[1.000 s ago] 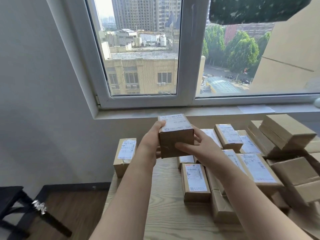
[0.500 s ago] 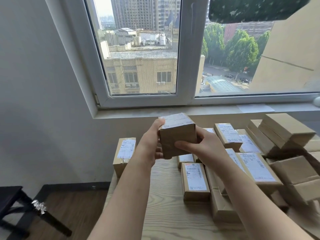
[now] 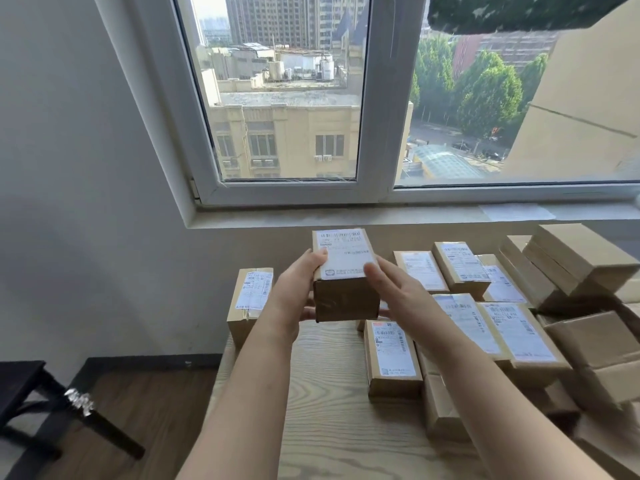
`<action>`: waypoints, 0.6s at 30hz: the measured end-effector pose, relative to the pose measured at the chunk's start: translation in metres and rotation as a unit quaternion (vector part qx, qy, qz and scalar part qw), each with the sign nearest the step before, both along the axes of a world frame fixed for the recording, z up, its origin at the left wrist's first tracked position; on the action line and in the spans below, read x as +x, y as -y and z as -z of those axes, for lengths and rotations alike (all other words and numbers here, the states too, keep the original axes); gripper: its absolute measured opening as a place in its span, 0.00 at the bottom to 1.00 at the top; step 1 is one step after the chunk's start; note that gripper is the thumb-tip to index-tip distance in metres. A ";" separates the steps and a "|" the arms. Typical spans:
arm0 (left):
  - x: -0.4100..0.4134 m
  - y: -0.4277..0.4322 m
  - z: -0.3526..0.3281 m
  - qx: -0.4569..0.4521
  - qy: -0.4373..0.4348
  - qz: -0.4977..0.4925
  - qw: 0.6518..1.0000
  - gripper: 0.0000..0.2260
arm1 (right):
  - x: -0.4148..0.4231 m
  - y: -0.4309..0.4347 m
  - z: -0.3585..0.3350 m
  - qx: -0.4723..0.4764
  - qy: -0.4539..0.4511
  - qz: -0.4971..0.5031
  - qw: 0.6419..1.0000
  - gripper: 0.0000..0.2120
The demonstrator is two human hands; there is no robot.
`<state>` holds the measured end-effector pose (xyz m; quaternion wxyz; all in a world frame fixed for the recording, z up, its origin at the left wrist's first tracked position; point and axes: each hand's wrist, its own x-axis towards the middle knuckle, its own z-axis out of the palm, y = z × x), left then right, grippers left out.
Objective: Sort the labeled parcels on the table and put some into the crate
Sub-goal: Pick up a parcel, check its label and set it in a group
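In the middle of the frame the held parcel (image 3: pixel 346 296), a small brown cardboard box, is lifted clear of the table (image 3: pixel 339 431) and tipped so that its white shipping label (image 3: pixel 346 254) faces up toward the camera, most likely so that it can be read before deciding where the box goes. The left hand (image 3: pixel 294 296) grips its left side, thumb lying on the label's edge and fingers curled underneath. The right hand (image 3: pixel 398 292) clasps the right side the same way, thumb at the upper right edge and fingertips showing below the box, so both hands are closed on this one parcel. The grip at the sides leaves the printed face uncovered, which fits a label check. The label carries a barcode strip along the top and lines of small print, with a round mark in its lower left corner, but none of it is sharp enough to read. One labeled parcel (image 3: pixel 249 306) stands apart at the table's left edge, perhaps already set aside. Just below the hands lies another parcel (image 3: pixel 393 362), label up, with a thin red strip at the label's top, and more labeled boxes (image 3: pixel 512 334) overlap toward the right of the frame. Plain boxes (image 3: pixel 581 258) with no label showing are stacked at the far right. Every label is turned upward, which suits sorting, yet their print is too small to make out. The crate is nowhere in view, so the drop spot cannot be judged.
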<state>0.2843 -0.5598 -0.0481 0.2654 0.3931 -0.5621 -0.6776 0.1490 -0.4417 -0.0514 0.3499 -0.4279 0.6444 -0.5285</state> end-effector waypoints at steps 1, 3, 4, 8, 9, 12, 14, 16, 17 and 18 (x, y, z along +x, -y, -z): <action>0.002 0.002 0.005 0.000 0.006 -0.009 1.000 0.13 | 0.002 0.003 0.004 0.012 0.014 -0.006 1.000 0.24; 0.004 0.007 0.016 0.004 0.014 -0.022 1.000 0.15 | 0.005 0.009 0.013 0.034 0.044 -0.002 0.998 0.19; 0.004 0.011 0.022 0.014 0.019 -0.034 0.999 0.17 | 0.006 0.014 0.018 0.042 0.063 0.009 0.997 0.17; 0.011 0.028 0.042 0.035 0.039 -0.062 0.997 0.25 | 0.013 0.038 0.032 0.071 0.109 0.049 0.990 0.16; 0.015 0.034 0.046 0.037 0.047 -0.059 0.997 0.27 | 0.017 0.046 0.035 0.080 0.118 0.055 0.988 0.15; 0.027 0.051 0.057 0.030 0.062 -0.064 0.996 0.21 | 0.026 0.073 0.050 0.105 0.148 0.068 0.981 0.16; 0.036 0.064 0.068 0.032 0.082 -0.060 0.994 0.20 | 0.031 0.090 0.062 0.123 0.167 0.077 0.975 0.16; 0.042 0.074 0.078 0.034 0.096 -0.054 0.993 0.19 | 0.036 0.105 0.071 0.137 0.187 0.084 0.969 0.14; 0.044 0.081 0.085 0.037 0.098 -0.054 0.993 0.18 | 0.038 0.113 0.077 0.146 0.193 0.083 0.967 0.13; 0.046 0.087 0.091 0.041 0.101 -0.059 0.992 0.18 | 0.038 0.119 0.082 0.155 0.194 0.081 0.965 0.13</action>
